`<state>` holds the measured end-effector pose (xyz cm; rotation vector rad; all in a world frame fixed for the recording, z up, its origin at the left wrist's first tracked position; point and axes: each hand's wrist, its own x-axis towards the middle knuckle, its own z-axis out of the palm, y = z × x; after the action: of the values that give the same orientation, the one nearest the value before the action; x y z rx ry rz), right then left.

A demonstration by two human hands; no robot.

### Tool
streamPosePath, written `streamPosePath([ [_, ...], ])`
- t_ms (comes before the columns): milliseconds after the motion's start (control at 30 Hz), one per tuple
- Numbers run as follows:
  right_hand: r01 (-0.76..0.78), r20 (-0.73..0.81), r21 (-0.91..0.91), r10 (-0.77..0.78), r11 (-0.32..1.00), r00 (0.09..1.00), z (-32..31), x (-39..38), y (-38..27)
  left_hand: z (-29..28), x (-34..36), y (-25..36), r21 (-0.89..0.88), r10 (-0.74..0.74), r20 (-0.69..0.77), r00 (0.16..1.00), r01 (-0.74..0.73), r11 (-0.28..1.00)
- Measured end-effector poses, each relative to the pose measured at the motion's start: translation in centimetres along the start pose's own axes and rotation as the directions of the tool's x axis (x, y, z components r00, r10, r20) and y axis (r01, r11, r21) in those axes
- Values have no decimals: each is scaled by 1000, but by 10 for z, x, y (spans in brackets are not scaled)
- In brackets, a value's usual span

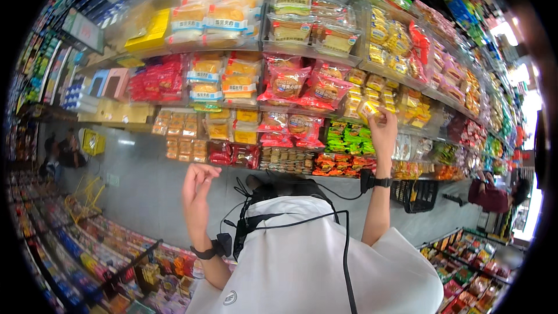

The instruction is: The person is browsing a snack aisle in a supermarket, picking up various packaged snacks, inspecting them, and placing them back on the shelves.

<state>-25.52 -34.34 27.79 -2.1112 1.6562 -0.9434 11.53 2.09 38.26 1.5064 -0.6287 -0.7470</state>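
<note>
My right hand [382,117] is shut on a small yellow package [368,110] among similar packs on the middle shelf, to the right of red-and-pink pastry bags [329,84]. My left hand [199,181] hangs in front of the bottom shelf, below dark red packs [244,155], loosely curled with nothing visible in it. Small orange-wrapped cakes [183,136] lie in rows above it. Both wrists wear dark straps with small devices.
Tiered snack shelves [290,52] curve across the front. A black basket [414,195] stands on the grey floor [128,186] at right; a yellow basket [93,142] is at far left. Other people [488,195] are at both sides and top right. More racks [75,256] line the lower corners.
</note>
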Motion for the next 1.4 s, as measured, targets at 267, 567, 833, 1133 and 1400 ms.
streamPosePath([
  [267, 62, 127, 92, -74, 994, 989, -81, -56, -171, 7, 83, -1, 90, 18, 424, 905, -62, 994],
  [567, 126, 274, 387, -245, 913, 930, -86, -83, -214, 50, 94, 24, 47, 58, 608, 792, -109, 993],
  [833, 100, 357, 671, -438, 734, 825, -86, -79, -241, 49, 51, 56, 51, 130, 561, 818, -190, 980],
  [1133, -87, 394, 869, -575, 487, 717, -92, -71, -266, 48, -2, 91, -105, 378, 319, 869, -364, 926],
  [1400, 66, 228, 916, -647, 397, 728, -105, -71, -264, 58, -24, 100, -111, 555, 173, 814, -544, 832],
])
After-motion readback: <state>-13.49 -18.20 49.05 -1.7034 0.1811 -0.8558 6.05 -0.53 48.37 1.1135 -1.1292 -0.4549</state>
